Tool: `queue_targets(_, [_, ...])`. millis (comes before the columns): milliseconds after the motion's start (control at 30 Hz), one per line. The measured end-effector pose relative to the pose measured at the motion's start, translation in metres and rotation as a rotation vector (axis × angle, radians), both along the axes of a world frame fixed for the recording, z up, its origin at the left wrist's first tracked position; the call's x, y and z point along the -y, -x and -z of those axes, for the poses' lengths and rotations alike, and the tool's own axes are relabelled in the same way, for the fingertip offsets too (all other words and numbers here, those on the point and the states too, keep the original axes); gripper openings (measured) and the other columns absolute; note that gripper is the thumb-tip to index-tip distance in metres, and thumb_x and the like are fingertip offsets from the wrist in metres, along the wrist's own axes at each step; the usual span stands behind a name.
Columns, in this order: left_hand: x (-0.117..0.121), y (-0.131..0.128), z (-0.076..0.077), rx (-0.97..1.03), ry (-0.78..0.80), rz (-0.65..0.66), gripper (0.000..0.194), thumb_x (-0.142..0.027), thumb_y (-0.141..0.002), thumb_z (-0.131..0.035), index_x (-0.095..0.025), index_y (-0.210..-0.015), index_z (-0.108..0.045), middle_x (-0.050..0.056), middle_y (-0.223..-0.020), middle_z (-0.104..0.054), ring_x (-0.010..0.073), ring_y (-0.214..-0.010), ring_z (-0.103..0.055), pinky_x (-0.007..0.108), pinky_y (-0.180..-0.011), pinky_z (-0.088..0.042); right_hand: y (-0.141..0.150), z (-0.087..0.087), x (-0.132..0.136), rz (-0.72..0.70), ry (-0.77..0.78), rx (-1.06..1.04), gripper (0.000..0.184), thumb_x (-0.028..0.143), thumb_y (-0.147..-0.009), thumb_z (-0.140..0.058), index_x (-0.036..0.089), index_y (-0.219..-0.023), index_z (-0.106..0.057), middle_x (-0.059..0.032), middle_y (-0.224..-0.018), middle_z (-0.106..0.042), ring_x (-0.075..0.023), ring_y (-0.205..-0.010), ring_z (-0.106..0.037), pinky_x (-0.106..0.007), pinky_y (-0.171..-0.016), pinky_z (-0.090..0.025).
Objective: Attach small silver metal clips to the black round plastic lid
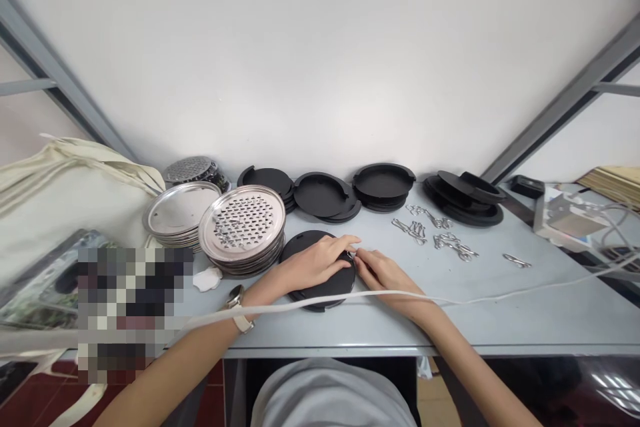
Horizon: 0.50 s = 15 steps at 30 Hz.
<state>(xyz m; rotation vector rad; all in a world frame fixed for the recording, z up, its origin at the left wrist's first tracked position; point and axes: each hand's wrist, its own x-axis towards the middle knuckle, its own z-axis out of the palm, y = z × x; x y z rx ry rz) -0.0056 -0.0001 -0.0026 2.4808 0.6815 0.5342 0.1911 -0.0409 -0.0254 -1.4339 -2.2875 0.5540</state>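
Note:
A round black plastic disc (pixel 313 295) lies on the table in front of me. My left hand (pixel 316 263) rests across its top with the fingers stretched out and the thumb apart. At the disc's right edge, my right hand (pixel 384 275) has its fingertips pinched on a small shiny metal clip (pixel 349 254), mostly covered by the fingers. To the left of the disc stands a stack of round metal grater plates (pixel 243 223), the top one full of raised slots. Several loose wire clips (pixel 453 244) are scattered to the right.
Stacks of black round parts (pixel 384 181) line the wall. More metal plates (pixel 183 208) stand at the left, near a cream cloth bag (pixel 75 193). A white cable (pixel 310 299) crosses in front of my wrists. A small white device (pixel 565 217) sits far right.

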Motion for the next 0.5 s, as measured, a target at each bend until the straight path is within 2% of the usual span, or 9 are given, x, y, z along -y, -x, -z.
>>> queue_targets(367, [-0.0019, -0.0009, -0.0016, 0.052, 0.088, -0.014, 0.043, -0.019, -0.089, -0.049, -0.023, -0.130, -0.034, 0.006, -0.119, -0.059, 0.0205, -0.114, -0.053, 0.035, -0.094, -0.043, -0.0009, -0.0006, 0.0001, 0.033, -0.003, -0.003, 0.026, 0.029, -0.095, -0.032, 0.020, -0.079, -0.051, -0.0019, -0.071, -0.056, -0.0150, -0.066, -0.052, -0.027, -0.062, -0.042])
queue_targets(500, [-0.0016, -0.0015, -0.0027, 0.057, 0.093, -0.017, 0.042, -0.019, -0.089, -0.049, -0.022, -0.129, -0.035, 0.007, -0.118, -0.059, 0.0201, -0.114, -0.054, 0.034, -0.093, -0.043, -0.0012, 0.0008, -0.0005, 0.028, 0.006, 0.010, 0.026, 0.029, -0.096, -0.031, 0.020, -0.083, -0.052, -0.0021, -0.072, -0.056, -0.0154, -0.067, -0.053, -0.028, -0.064, -0.042])
